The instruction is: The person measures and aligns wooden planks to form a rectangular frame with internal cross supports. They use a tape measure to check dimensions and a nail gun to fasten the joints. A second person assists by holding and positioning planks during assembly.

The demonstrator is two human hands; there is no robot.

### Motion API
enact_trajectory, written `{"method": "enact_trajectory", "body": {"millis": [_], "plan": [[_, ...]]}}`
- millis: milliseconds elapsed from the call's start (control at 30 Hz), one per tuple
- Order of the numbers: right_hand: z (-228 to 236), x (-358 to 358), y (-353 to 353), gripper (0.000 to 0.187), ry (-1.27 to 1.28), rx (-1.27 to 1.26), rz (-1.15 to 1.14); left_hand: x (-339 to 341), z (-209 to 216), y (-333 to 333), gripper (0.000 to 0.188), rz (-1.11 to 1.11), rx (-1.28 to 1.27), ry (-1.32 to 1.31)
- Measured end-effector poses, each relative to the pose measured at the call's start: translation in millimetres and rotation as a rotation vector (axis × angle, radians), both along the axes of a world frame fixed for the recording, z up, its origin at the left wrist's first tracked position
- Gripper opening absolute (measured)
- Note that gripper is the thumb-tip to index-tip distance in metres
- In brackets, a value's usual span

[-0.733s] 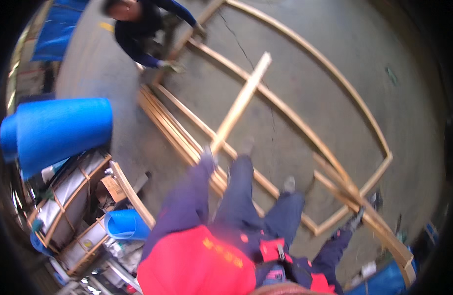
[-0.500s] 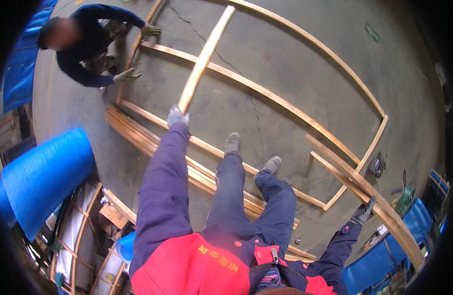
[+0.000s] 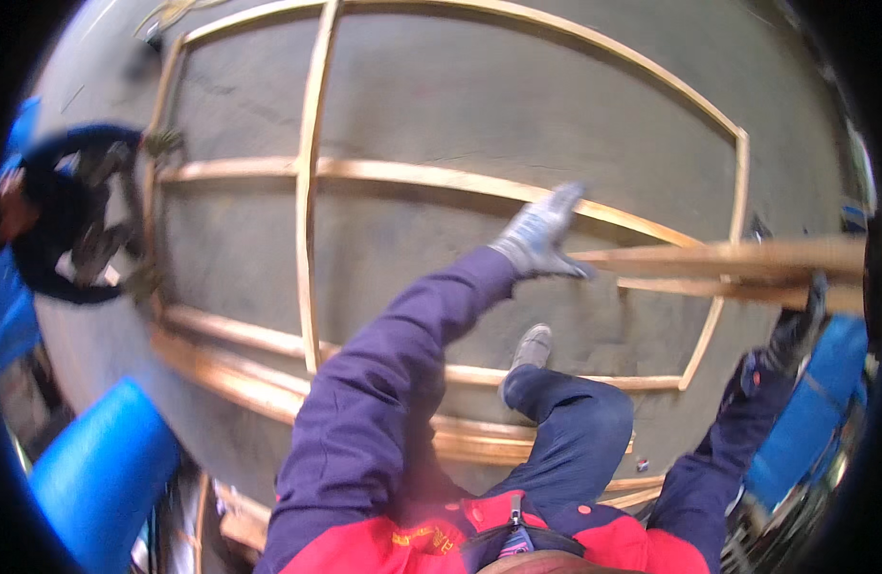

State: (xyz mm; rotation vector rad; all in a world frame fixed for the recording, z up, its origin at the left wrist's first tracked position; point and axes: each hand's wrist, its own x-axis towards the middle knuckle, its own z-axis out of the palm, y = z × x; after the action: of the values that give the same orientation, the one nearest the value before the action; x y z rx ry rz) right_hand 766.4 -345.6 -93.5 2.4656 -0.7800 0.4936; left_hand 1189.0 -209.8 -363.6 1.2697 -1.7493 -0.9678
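Note:
My left hand (image 3: 541,234), in a light grey work glove, reaches out with thumb and fingers spread, close to the near end of a wooden plank (image 3: 690,258). My right hand (image 3: 797,320), in a darker-looking glove, grips that plank and a shorter slat (image 3: 670,286) beneath it, out at the right. Flat on the floor lies a large frame of wooden slats (image 3: 441,177). Across its left part rests a crosspiece (image 3: 307,220), which neither of my hands touches.
A co-worker (image 3: 67,215) crouches at the left, gloved hands on the frame's left end. Spare slats (image 3: 230,368) lie along the frame's near side. A blue roll (image 3: 106,469) stands at lower left; blue sheeting (image 3: 809,411) is at the right.
My left hand has let go of the crosspiece, which now lies across the frame, and has moved right toward the plank. The view has turned, and my right hand has lifted the planks.

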Motion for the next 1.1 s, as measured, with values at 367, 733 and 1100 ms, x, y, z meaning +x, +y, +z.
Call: {"method": "enact_trajectory", "body": {"millis": [367, 733, 1100], "plan": [[-232, 143, 56, 0.05, -0.609, 0.759, -0.144, -92, 17, -74, 0.069, 0.294, -0.326, 0.569], [-264, 104, 81, 0.052, -0.767, 0.971, -0.426, 178, 25, 13, 0.065, 0.579, -0.143, -0.447], [-378, 52, 74, 0.059, -0.784, 0.967, -0.825, 135, -236, 255, 0.068, 0.949, 0.589, -0.547]]}}
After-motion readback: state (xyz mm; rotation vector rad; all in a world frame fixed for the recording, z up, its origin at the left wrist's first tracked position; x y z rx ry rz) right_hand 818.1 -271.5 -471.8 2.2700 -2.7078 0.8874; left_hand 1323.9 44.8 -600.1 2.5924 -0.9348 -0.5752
